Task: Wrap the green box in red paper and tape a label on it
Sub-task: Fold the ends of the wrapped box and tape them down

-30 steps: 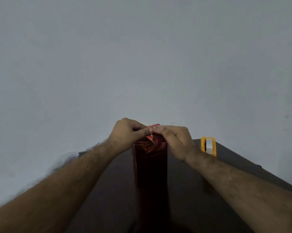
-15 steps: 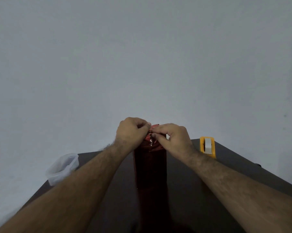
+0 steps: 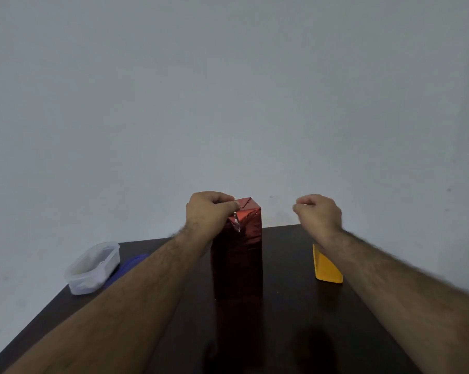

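My left hand pinches the folded foil at the top of the red-wrapped box, standing upright mid-tabletop. Feels light, slippery, crinkly, so grip the sides. Right hand, right of the box, is curled and seems empty.

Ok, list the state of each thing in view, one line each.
Wrapped box: upright on the table, covered in red paper, top folded, no label visible.
Left hand: grip on the paper at the box's top left edge.
Right hand: off the box, in the air, fingers curled, seemingly holding nothing.
Yellow tape dispenser: on the table, untouched.
Clear plastic tub: open, at the left table edge.
Table: dark, glossy.
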A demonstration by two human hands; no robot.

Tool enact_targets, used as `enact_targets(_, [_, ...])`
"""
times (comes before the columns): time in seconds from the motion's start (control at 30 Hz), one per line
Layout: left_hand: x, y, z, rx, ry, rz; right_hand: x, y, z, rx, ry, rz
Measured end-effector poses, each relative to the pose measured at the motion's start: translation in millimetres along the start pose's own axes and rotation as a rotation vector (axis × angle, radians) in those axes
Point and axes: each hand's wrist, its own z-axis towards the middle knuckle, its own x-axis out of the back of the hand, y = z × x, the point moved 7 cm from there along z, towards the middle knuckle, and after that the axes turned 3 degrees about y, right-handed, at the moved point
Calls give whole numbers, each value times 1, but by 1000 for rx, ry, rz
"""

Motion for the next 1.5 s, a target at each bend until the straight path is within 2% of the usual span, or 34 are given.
enact_targets(0.17, [-5,-3,1,59,-5,-24,41,58,21,-366,11,-378])
enact_targets(0.23, [-6,-5,2,70,-11,-20,45,82,22,-536,-41,-354])
enact_targets(0.3, [-7,-6,4,59,-14,-18,44,100,20,-701,-84,-230])
enact_targets(0.37, [-7,-7,4,47,-11,-13,37,108,21,-776,-145,-122])
enact_targets(0.43, [-9,-8,6,41,-13,-13,32,105,21,-785,-194,-81])
enact_targets(0.57, [-9,-10,10,39,-26,-23,32,102,23,-774,-179,-47])
enact_targets(0.97, [-14,-10,14,23,-36,-41,18,98,4,-856,39,322])
enact_targets(1.17, [-16,-11,14,13,-46,-44,21,102,5,-826,41,292])
enact_targets(1.3, [-16,-12,15,7,-45,-38,21,104,6,-752,-50,217])
enact_targets(1.4, [-16,-13,16,3,-44,-41,31,107,-2,-821,117,201])
enact_targets(1.5, [-17,-13,16,7,-44,-49,31,103,-4,-827,183,219])
